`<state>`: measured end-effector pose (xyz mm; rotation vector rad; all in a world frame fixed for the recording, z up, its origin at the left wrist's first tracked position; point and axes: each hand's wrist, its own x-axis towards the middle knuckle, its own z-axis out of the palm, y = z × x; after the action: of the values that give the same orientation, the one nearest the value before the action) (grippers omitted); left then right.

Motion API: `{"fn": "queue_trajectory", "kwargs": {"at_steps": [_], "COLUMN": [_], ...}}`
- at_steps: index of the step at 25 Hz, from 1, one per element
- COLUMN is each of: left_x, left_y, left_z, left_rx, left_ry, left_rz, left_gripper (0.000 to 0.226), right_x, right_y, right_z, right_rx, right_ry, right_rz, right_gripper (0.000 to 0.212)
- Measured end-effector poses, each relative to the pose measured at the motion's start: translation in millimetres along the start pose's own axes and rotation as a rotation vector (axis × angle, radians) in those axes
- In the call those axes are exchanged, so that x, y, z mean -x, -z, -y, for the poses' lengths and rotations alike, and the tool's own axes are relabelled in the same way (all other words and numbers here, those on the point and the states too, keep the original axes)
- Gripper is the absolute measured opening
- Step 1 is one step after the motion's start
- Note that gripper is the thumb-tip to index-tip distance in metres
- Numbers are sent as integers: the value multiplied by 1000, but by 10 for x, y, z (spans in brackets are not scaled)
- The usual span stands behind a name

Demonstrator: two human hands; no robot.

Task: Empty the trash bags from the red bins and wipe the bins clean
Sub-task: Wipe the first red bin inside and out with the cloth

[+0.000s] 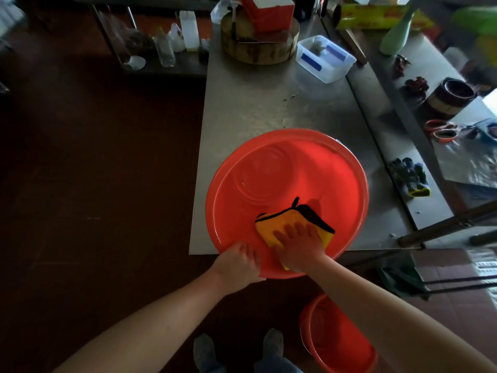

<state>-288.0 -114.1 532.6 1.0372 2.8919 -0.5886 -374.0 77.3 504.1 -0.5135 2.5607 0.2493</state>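
Floor bin [330, 343] cut off below; cloth [271, 224] partly under right hand [298, 249].

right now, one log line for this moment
step: wiping | left hand grips red bin rim | right hand presses yellow cloth inside | second red bin on floor
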Motion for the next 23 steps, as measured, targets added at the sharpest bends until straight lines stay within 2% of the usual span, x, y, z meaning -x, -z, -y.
{"fn": "queue_trajectory", "kwargs": {"at_steps": [3, 8, 13, 16, 19, 23], "left_x": [-26, -10, -38, -35, -78, -65], "left_y": [38, 71, 82, 20, -131, -243], "left_z": [-3, 96, 213, 249, 217, 172], "left_rx": [-6, -6, 18, 42, 33, -26], "left_ry": [-8, -44, -53, -51, -131, -155], "left_rz": [21, 37, 8, 7, -42, -40], "left_gripper": [67, 72, 74, 74, 75, 73], "right_x": [76, 346, 522, 266, -179, -729], "right_y": [74, 129, 255, 261, 133, 8], "right_z": [-83, 271, 223, 218, 232, 239], "right_rx": [60, -57, 45, -27, -70, -102], "right_ry": [-67, -74, 61, 31, 26, -6], "right_rz": [44, 134, 10, 31, 75, 15], "right_gripper": [66, 68, 73, 65, 64, 62]}}
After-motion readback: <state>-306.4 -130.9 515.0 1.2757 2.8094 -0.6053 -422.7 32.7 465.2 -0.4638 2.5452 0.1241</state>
